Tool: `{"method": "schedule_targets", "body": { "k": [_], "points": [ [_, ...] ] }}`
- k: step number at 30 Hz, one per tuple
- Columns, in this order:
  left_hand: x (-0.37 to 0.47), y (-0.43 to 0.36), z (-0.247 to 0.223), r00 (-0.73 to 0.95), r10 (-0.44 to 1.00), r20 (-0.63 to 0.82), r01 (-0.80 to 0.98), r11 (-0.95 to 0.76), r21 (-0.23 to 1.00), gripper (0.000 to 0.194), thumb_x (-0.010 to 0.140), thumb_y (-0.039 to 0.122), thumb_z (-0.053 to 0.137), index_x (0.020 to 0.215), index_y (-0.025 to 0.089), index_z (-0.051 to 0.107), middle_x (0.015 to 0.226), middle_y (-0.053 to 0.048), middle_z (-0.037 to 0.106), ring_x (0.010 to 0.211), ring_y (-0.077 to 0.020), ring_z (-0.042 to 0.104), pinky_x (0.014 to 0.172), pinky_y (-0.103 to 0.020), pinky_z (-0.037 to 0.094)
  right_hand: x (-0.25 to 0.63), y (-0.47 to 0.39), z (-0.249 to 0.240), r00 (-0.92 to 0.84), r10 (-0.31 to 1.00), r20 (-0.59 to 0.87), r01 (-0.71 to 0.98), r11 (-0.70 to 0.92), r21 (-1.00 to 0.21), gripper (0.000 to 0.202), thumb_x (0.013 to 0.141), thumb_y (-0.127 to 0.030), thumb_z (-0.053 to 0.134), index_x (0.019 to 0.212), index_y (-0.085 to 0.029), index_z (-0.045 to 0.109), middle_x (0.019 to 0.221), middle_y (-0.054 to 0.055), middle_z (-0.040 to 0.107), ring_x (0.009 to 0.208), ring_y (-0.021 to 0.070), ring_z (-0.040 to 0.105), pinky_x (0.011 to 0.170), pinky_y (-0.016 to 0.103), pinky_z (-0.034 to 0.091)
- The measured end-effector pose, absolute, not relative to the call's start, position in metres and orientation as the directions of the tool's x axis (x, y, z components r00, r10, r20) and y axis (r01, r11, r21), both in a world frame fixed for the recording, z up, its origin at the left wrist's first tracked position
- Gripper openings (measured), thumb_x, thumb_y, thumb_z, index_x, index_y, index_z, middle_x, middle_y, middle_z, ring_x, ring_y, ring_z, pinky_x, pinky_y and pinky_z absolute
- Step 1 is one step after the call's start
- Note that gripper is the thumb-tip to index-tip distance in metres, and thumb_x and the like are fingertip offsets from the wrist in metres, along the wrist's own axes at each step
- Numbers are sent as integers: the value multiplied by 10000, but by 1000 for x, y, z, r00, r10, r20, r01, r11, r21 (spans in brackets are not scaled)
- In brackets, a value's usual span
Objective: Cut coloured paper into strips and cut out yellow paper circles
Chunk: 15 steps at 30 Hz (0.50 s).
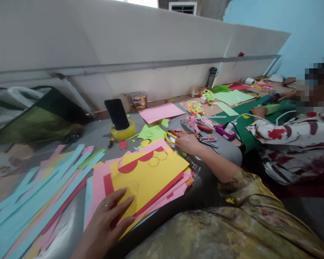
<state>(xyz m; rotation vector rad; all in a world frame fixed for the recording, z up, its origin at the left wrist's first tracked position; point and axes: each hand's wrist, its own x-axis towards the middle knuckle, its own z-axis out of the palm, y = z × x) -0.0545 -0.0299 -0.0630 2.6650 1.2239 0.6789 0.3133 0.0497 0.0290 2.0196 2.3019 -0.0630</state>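
Observation:
My left hand [110, 216] rests with fingers spread on the near left part of a yellow paper sheet [162, 180], touching it. Pencilled circles are drawn on the sheet, and a red scalloped paper piece [129, 166] shows along its far left edge. Beneath lies a stack of pink and red papers [175, 189]. Beyond the sheet, my right hand [187, 142] is at a yellow loop handle [167, 137], which looks like part of a pair of scissors. Its fingers are blurred, so their grip on the handle is unclear.
Blue and pink paper strips [51, 183] cover the left. A phone [116, 113] leans in a yellow tape roll [124, 130]. A pink glue gun [191, 124], a purple power strip [225, 132] and a pink sheet [162, 112] lie farther back. A co-worker [291, 133] sits at right.

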Motion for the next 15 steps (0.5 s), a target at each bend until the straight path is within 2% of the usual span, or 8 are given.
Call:
{"method": "schedule_targets", "body": {
  "k": [4,9,12,15],
  "points": [
    [-51,-32,-54,579,762,291,693,-648,317,389,906,576,586,1193,368,746,1284,-67,706,1095,-263,702,901,-357,607,323,54,27,-74,995,-68,995,78,55,311,1012,-229,455,1157,-155,720,1298,181,625,1236,287,573,902,337,519],
    [-50,-30,-40,615,741,271,676,-672,303,408,909,598,570,1173,350,758,1248,-89,721,1080,-258,712,872,-349,616,337,62,27,19,997,-75,996,-12,93,297,975,-174,473,1068,-113,748,1147,204,690,1104,320,652,979,452,467],
    [-49,-30,-37,622,735,268,665,-677,314,398,910,590,574,1170,352,759,1238,-91,726,1077,-261,714,877,-353,616,336,63,27,29,996,-81,995,-22,92,302,937,-118,471,1057,-103,748,1147,222,694,1099,347,658,965,481,467],
    [-49,-33,-35,613,754,236,673,-655,344,372,902,553,606,1177,352,756,1263,-86,714,1103,-265,701,907,-358,607,326,63,31,-14,997,-71,998,19,64,369,921,-67,422,1134,-78,723,1205,246,673,1144,371,636,900,460,501]
  ]
}}
